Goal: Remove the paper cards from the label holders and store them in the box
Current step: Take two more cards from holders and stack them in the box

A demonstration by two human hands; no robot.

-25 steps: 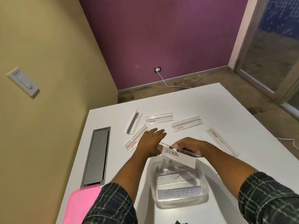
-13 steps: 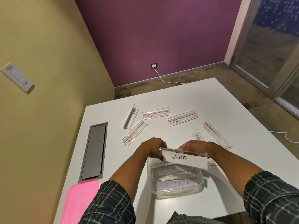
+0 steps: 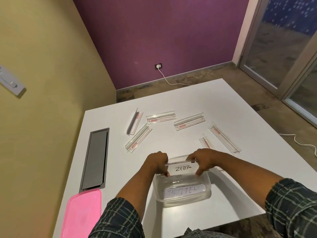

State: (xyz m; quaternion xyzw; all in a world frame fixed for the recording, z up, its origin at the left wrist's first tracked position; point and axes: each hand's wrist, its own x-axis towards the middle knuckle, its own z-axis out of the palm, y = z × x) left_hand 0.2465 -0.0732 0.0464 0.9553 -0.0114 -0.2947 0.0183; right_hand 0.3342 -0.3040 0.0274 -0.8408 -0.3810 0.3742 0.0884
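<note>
Clear plastic, the label holder sits pinched at both ends, my left hand and right hand clenched on it above the open box on the counter. Its ZEBRA card hangs half out. I should steady the holder, slide the card straight down so it doesn't crease, and let it drop flat onto the BUTTER card

pink lid cropped, holder stickers unreadable
</note>
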